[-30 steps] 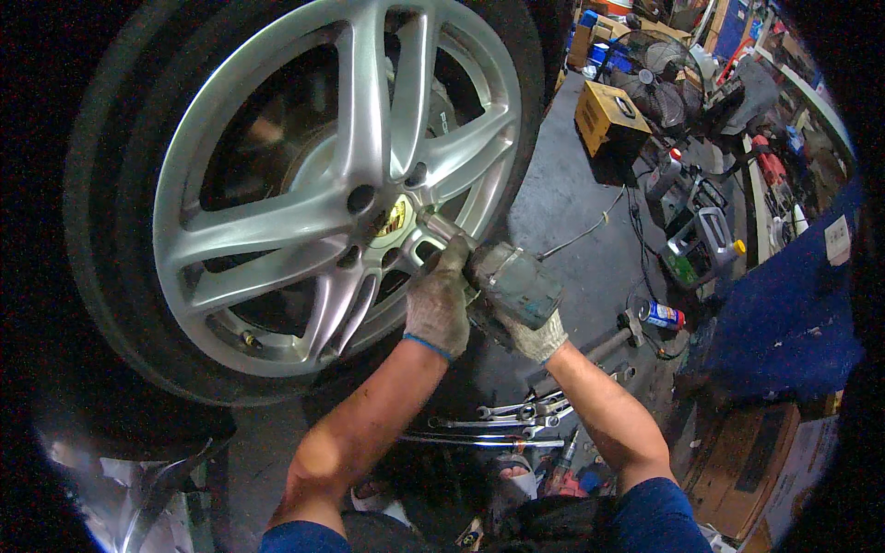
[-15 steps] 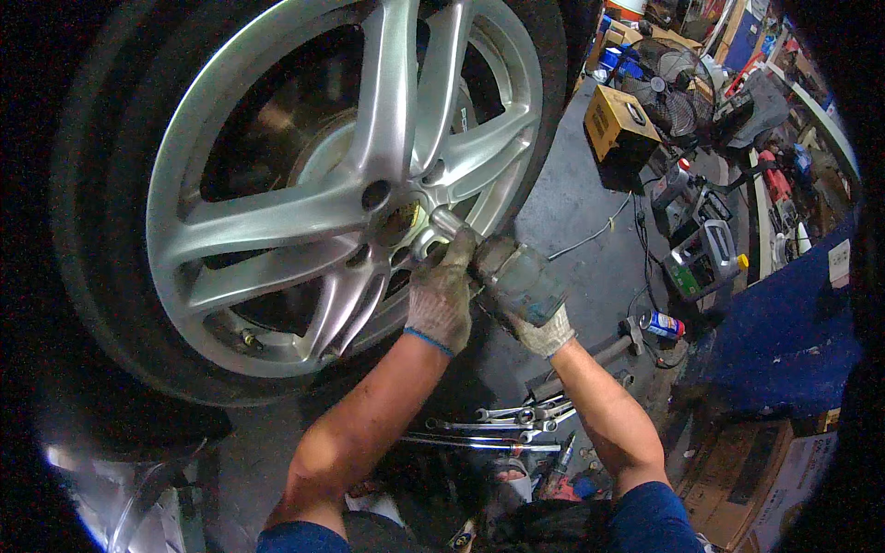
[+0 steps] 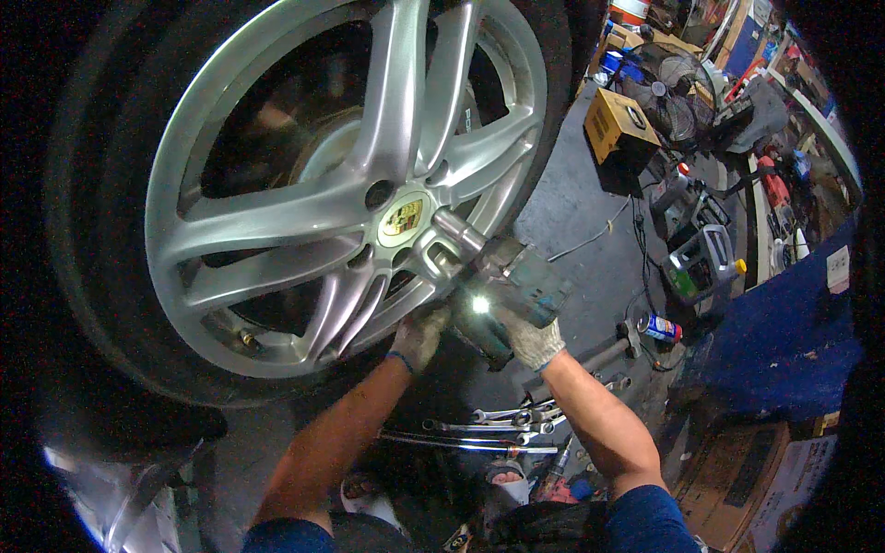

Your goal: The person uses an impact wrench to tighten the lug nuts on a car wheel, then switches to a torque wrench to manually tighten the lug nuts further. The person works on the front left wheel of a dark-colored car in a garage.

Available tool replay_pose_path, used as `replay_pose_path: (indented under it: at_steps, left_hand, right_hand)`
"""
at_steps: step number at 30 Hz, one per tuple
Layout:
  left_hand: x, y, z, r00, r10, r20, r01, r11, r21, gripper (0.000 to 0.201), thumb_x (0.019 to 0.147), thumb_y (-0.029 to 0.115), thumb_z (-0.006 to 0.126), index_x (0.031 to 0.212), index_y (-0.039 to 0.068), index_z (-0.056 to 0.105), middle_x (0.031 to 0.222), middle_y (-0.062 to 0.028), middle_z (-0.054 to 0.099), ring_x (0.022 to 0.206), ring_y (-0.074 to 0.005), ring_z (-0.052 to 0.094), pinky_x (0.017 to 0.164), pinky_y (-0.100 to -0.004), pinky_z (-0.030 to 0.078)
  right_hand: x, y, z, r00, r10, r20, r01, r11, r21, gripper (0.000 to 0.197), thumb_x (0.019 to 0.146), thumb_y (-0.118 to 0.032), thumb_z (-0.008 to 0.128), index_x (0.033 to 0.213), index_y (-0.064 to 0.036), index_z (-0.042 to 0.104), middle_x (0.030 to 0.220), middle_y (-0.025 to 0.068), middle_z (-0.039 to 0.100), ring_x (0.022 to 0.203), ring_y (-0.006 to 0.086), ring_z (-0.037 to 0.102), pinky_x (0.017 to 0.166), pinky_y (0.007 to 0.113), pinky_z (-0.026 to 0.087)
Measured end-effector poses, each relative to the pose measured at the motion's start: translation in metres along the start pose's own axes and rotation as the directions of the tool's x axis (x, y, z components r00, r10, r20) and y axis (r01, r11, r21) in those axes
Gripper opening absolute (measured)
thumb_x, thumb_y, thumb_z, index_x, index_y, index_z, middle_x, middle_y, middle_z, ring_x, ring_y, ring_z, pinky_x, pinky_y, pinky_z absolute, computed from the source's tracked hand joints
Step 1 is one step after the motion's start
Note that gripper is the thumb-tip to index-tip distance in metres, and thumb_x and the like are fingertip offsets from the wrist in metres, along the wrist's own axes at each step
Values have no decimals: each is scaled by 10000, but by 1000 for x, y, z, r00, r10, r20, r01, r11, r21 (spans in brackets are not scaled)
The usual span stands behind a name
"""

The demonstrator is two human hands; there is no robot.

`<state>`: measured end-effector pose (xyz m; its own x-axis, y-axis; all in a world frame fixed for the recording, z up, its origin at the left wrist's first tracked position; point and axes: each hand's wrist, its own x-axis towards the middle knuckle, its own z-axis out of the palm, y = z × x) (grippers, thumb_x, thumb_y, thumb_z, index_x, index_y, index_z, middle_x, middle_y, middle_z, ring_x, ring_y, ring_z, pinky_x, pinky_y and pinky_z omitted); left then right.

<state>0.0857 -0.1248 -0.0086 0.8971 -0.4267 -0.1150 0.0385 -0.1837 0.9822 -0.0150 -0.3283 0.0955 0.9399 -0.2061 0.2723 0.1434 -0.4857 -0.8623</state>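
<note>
My gloved right hand (image 3: pixel 533 339) is closed around a green impact wrench (image 3: pixel 516 281), whose socket sits on a lug near the hub of a silver alloy wheel (image 3: pixel 350 184). My gloved left hand (image 3: pixel 419 334), fingers curled, rests against the wheel's lower spokes. Wrenches (image 3: pixel 498 426) lie on the grey concrete floor (image 3: pixel 572 212), with a yellow box (image 3: pixel 619 127) and fan (image 3: pixel 666 85) beyond.

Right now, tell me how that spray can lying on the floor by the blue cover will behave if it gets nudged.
The spray can lies on its side on the smooth grey floor, so it would probably roll rather than slide. It looks small and thin-walled, so likely light and rigid. The hammer and cables lying close by might stop it soon.
</note>
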Motion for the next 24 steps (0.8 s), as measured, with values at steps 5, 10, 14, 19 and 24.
replay_pose_path:
  at_steps: [5,10,14,19,24]
  left_hand:
    - [14,-32,-4,937,38,348,-320,497,806,318,996,179,553,1282,124,680,1280,-160,690,1192,-377,634,1029,-479,514]
    - [13,-50,4,907,236,350,-397,195,897,192,883,161,647,1053,132,731,1079,-105,737,1018,-360,671,919,-515,524]
    - [30,-65,6,869,365,334,-424,199,884,155,872,164,663,1017,137,714,1071,-94,734,1014,-316,686,898,-500,535]
    - [43,-65,6,918,213,334,-380,237,894,325,917,161,577,1209,159,719,1159,-107,744,1091,-355,677,994,-532,492]
    - [43,-59,7,887,284,364,-412,131,902,332,922,151,558,1209,159,725,1064,-121,764,1032,-369,700,935,-552,511]
  right_hand:
    - [5,7,-5,999,-32,2,32,992,-124,330,959,-145,721,1289,-126,713,1256,60,719,1162,271,668,993,443,527]
    - [8,8,-3,976,-216,-39,190,922,-338,361,927,-135,741,1283,-186,722,1243,80,704,1130,297,661,955,446,528]
    - [10,2,2,984,-162,-77,144,969,-199,359,917,-147,748,1274,-180,725,1226,88,704,1131,317,655,971,447,523]
    - [18,-6,-9,955,-292,-53,246,880,-406,313,925,-158,743,1238,-156,741,1206,92,714,1126,321,656,998,441,516]
    - [21,-5,-10,939,-343,-5,282,779,-560,294,930,-153,736,1224,-148,746,1158,92,726,1085,318,673,962,425,535]
